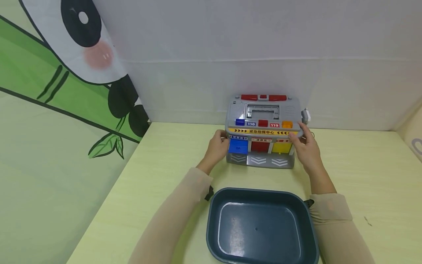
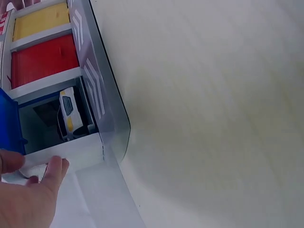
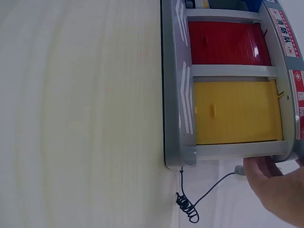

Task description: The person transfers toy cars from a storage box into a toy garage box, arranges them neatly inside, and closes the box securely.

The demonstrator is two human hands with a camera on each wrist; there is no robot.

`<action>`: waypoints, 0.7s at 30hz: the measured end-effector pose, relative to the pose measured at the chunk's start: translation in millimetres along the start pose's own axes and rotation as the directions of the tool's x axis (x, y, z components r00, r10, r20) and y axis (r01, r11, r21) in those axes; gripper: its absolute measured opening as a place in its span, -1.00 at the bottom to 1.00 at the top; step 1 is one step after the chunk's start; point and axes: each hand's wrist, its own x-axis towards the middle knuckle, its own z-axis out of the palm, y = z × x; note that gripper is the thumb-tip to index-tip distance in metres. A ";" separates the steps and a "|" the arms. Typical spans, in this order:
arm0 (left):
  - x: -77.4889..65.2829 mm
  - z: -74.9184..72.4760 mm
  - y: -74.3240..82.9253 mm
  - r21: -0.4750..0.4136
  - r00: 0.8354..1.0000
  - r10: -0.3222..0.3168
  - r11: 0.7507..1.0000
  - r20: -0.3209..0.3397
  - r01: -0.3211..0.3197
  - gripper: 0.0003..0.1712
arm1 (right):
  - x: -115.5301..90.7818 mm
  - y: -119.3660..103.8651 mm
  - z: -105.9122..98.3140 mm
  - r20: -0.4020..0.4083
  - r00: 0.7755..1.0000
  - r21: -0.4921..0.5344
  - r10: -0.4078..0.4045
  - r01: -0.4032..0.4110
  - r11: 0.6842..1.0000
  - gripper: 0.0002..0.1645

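A grey toy garage (image 1: 263,126) stands at the back of the table, with blue, red and yellow doors across its front. My left hand (image 1: 217,148) holds its left end, the fingertips against the side wall. In the left wrist view the blue door (image 2: 10,123) is swung up, and a white toy car (image 2: 71,111) sits inside that bay. The red door (image 3: 230,42) and yellow door (image 3: 237,112) are closed. On the right end, my right hand (image 1: 306,148) grips the garage, thumb at the front edge of the roof; some fingers are hidden behind it.
A dark blue-grey plastic tub (image 1: 258,191) sits on the table (image 1: 158,176) between my forearms. A coiled dark cord (image 3: 187,204) hangs at the garage's right end. Directly behind stands a pale curtain-like wall (image 1: 184,84).
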 end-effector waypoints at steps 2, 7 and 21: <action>-1.6 1.3 0.8 -0.026 1.000 -0.002 1.000 -0.014 0.002 -0.54 | -0.1 0.0 0.1 0.000 1.000 -0.003 0.002 -0.002 1.000 -0.13; -6.2 2.3 5.0 -0.095 0.997 0.073 0.993 -0.021 -0.074 -0.40 | 0.8 1.0 0.4 0.005 1.000 0.009 0.002 -0.002 1.000 -0.14; -2.1 -5.8 17.3 0.093 0.986 0.150 0.983 0.075 -0.157 -0.03 | 1.0 0.6 -0.1 0.008 1.000 0.021 0.005 -0.005 1.000 -0.14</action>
